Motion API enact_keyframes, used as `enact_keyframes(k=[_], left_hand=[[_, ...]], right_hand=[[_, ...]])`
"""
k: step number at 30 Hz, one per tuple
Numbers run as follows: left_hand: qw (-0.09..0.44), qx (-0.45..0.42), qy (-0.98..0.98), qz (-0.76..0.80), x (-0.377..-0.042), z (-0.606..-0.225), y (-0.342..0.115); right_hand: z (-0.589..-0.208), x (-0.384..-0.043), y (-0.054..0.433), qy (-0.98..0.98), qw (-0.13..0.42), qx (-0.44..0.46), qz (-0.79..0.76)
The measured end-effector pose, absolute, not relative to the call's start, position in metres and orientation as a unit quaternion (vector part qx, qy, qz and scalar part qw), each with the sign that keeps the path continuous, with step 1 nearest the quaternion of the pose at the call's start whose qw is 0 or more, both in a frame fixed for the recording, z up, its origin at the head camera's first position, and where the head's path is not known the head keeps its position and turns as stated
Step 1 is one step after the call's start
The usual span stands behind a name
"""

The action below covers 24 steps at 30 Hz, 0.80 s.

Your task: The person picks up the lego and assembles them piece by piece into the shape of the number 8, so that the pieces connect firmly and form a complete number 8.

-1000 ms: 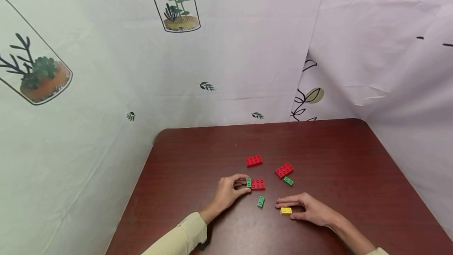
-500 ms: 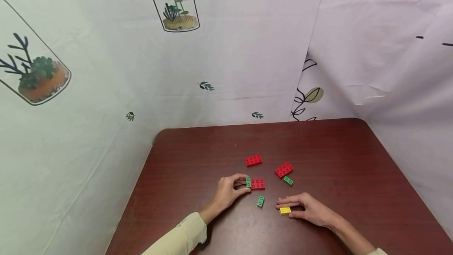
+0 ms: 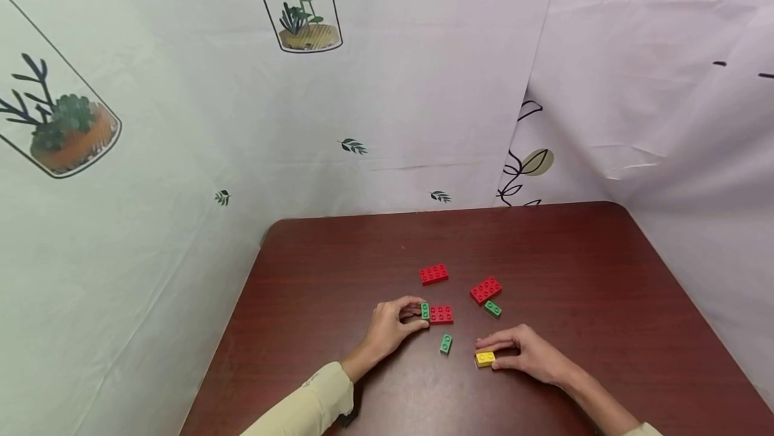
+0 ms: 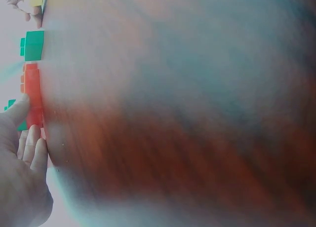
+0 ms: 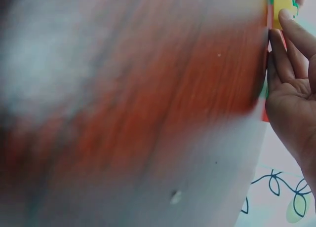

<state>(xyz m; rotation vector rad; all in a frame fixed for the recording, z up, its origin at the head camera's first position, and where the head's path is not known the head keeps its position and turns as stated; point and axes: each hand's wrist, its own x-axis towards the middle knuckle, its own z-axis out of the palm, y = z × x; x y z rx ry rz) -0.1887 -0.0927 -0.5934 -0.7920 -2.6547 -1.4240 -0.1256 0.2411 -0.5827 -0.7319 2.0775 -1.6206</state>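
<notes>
Slightly closer: yellow brick beside the red brick

Head view: the right hand pinches the yellow brick, which sits a touch nearer the red brick than a second ago.
Left wrist: the left hand grips the red brick's end, under a green brick; probably good steadying.
Right wrist: thumb against yellow; best keep it level.

We see a pale yellow left sleeve with a small grey mark. A dark thing peeks out under its cuff. We see just a bit of the right sleeve, pale yellow too. The left hand and right hand are bare.
</notes>
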Motion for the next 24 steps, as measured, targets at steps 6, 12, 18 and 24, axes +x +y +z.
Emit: enact_keyframes(k=[6,12,18,24], left_hand=[[0.019,-0.259,-0.852,-0.455,-0.189,-0.594,-0.093],[0.019,-0.258,-0.850,-0.458,-0.189,-0.593,-0.092],[0.011,-0.250,-0.853,-0.458,-0.189,-0.592,-0.091],[0.012,-0.249,-0.854,-0.456,-0.188,-0.591,-0.091]], right_hand=[[-0.579,-0.131,0.234,0.781,0.154,-0.220,-0.564],[-0.575,-0.140,0.214,0.824,0.073,-0.165,-0.536],[-0.570,-0.145,0.185,0.836,-0.002,-0.073,-0.543],[-0.570,-0.146,0.164,0.825,-0.037,-0.029,-0.562]])
